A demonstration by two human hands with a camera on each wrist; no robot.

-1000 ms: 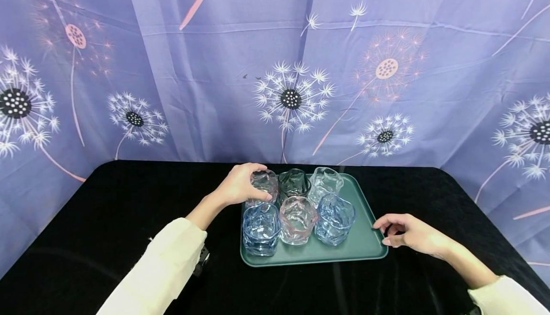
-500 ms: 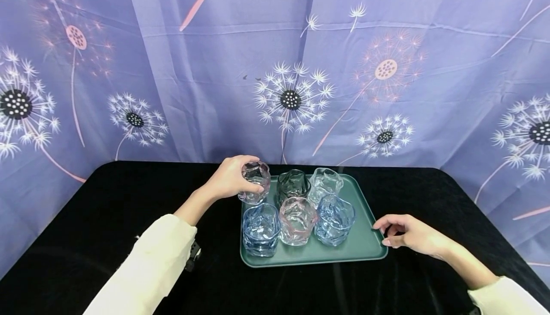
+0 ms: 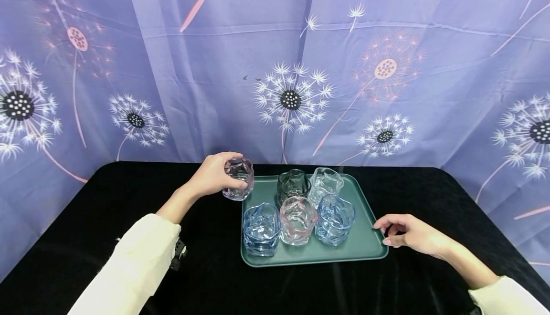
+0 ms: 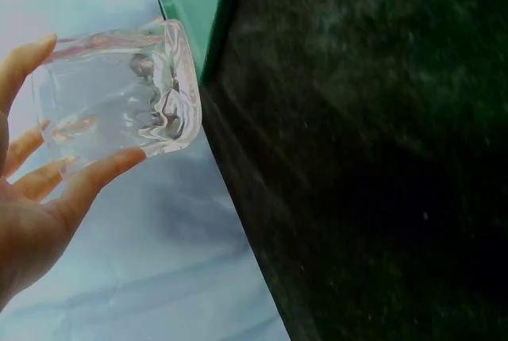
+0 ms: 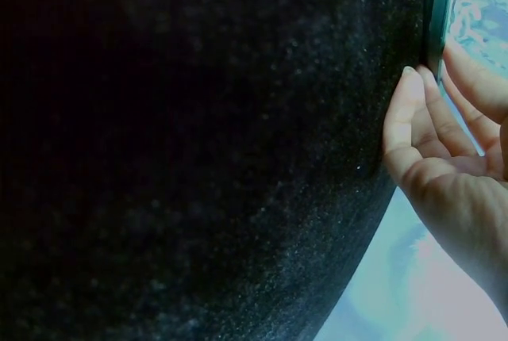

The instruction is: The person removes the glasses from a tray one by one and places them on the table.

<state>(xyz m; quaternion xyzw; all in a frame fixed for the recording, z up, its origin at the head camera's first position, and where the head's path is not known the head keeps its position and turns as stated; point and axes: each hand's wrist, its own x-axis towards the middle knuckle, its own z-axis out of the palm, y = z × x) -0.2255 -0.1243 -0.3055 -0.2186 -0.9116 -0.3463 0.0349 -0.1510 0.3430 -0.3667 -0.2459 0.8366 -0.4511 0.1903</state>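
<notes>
My left hand (image 3: 213,175) grips a clear, pink-purple tinted drinking glass (image 3: 240,179), fingers on its far side and thumb on the near side. It is held in the air just beyond the left edge of a green tray (image 3: 361,253). In the left wrist view the glass (image 4: 111,103) appears with its thick base outward. At the tray's right edge, my right hand (image 3: 418,234) holds the rim with bent fingers. Standing on the tray are a dark grey glass (image 3: 293,183), a clear glass (image 3: 325,181), a pinkish glass (image 3: 297,224) and two blue glasses (image 3: 261,231).
A black cloth (image 3: 142,200) covers the table under and around the tray. Behind it hangs a purple curtain (image 3: 206,76) with dandelion prints. The tray's back left corner has bare surface.
My left hand has lifted the pink-purple glass from the tray's back left corner and carried it left, past the edge. The right hand and tray have stayed in place.
</notes>
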